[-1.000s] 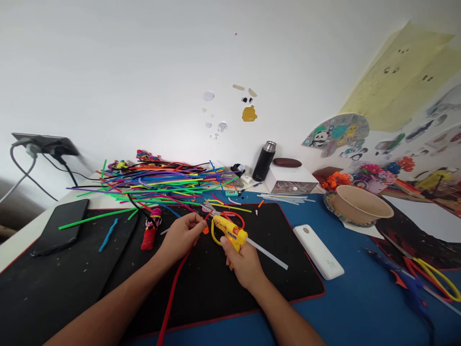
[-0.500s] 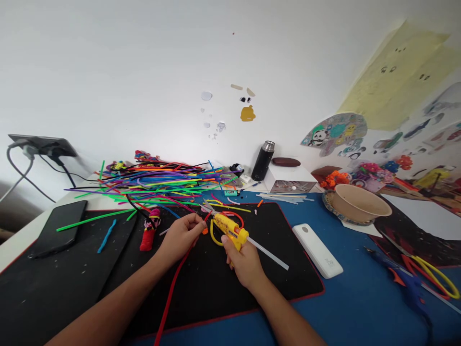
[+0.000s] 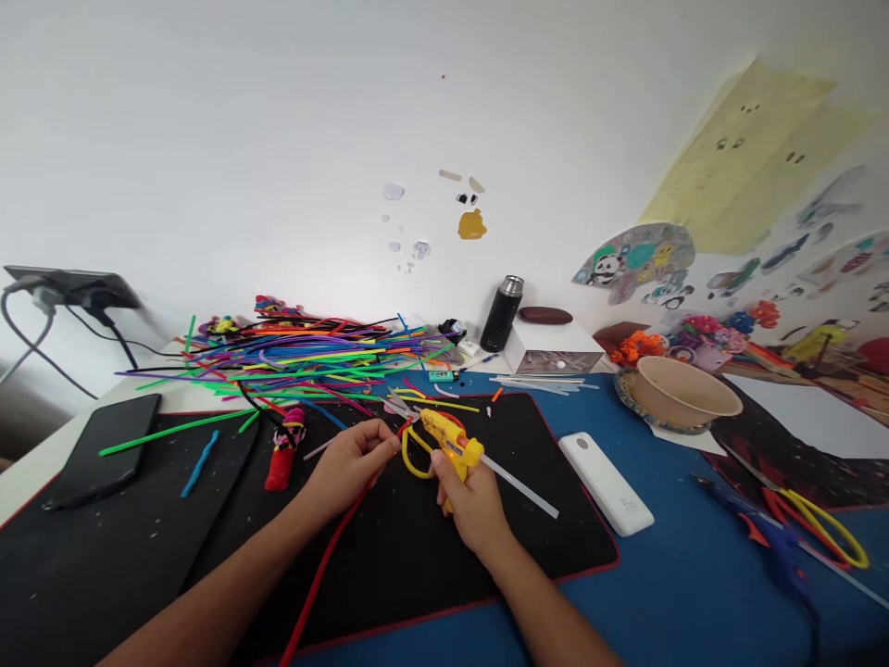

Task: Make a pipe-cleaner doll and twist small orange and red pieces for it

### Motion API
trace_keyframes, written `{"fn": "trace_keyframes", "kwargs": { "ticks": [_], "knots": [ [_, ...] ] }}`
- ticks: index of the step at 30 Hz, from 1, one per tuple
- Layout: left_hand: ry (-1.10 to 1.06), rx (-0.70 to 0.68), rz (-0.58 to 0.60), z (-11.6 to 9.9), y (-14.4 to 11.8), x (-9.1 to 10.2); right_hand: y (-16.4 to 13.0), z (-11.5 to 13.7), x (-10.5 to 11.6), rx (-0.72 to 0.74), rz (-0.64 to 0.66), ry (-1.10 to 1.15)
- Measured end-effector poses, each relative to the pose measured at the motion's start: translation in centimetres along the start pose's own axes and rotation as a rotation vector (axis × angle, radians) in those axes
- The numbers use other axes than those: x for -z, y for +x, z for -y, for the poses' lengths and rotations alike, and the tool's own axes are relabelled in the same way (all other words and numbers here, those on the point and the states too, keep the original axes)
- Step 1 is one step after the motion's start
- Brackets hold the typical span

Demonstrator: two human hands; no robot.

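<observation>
Phone (image 3: 101,451): flat at the far left, on the black mat (image 3: 417,556).
Stick pile (image 3: 292,357): a bright tangle across the back of the desk, behind both hands.
Red figure (image 3: 283,451): lying on the mat, left of the left hand.
Left hand (image 3: 347,468): fingers closed in a pinch on the top end of the red stick (image 3: 323,570), right by the gun's nozzle.
Red stick: runs from that pinch down the mat toward the near edge.
Glue gun (image 3: 448,445): yellow, over the mid-mat, nozzle aimed left at the pinched end, clear glue rod sticking out behind to the right.
Right hand (image 3: 472,505): wrapped tight round the gun's grip.
Scissors (image 3: 406,412): just behind the gun, on the mat.
White case (image 3: 606,482): on the blue desk, right of the mat.
Bowl (image 3: 684,394): further right and back.
</observation>
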State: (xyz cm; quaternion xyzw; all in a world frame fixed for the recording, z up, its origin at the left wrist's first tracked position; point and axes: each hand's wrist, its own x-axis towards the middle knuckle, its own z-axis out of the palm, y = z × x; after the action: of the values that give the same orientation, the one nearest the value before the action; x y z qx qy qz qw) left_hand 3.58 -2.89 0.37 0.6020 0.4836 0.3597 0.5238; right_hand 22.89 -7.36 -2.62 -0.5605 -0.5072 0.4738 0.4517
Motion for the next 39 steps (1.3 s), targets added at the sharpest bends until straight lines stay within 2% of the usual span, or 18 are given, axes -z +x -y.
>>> {"fn": "trace_keyframes", "kwargs": {
  "ticks": [6,11,16,20,26,34,39],
  "knots": [
    [-0.006,-0.006,-0.037,0.4,0.2,0.6,1.2,0.6,0.9,-0.031,-0.018,0.325],
    [-0.021,-0.033,-0.034,1.0,0.4,1.1,2.1,0.2,3.0,-0.144,-0.166,0.654],
    [0.001,-0.047,-0.03,0.9,0.1,0.9,1.5,0.1,5.7,-0.225,-0.199,0.677],
    [0.021,-0.068,-0.025,1.0,0.1,0.8,1.1,0.7,7.0,-0.334,-0.243,0.718],
    [0.02,-0.084,-0.018,1.4,0.4,1.0,0.8,1.4,7.9,-0.51,-0.137,0.663],
    [0.046,-0.098,0.035,1.1,0.3,0.8,0.1,1.3,9.6,-0.615,-0.03,0.49],
    [0.049,-0.102,0.058,0.6,0.2,0.8,-1.4,1.4,10.7,-0.647,0.005,0.439]
  ]
}}
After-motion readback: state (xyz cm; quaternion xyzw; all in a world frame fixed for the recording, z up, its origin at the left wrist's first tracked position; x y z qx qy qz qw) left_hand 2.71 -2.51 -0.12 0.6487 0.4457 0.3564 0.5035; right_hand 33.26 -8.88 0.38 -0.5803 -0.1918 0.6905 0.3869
